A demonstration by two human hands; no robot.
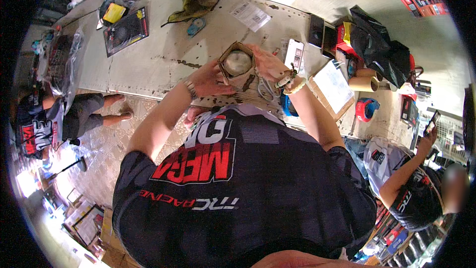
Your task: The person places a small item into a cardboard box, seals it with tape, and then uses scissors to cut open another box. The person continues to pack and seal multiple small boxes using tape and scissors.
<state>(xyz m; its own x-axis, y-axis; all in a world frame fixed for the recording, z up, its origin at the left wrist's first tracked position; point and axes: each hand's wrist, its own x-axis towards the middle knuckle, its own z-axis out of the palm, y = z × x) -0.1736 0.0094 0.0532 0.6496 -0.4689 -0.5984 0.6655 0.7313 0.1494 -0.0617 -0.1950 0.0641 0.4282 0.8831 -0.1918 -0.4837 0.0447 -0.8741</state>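
A small open cardboard box [221,72] sits between my hands above the worktable. Inside it lies a round, pale silvery object [238,63], perhaps in clear wrapping; its kind I cannot make out. My left hand [212,80] grips the box from the left, thumb side toward its near wall. On the other side, my right hand [269,63] has its fingers at the box's far right edge. Just below my right hand, scissors [267,90] with pale handles lie on the table. A phone [294,55] with a lit screen is right of that hand.
The worktable [163,77] bears a shipping label [250,16], a yellowish cloth [198,1], a blue tape roll [196,27] and a packaged black part [126,31]. At right are a clipboard [333,87], cardboard tubes [363,83] and a black bag [379,37]. People stand left and right.
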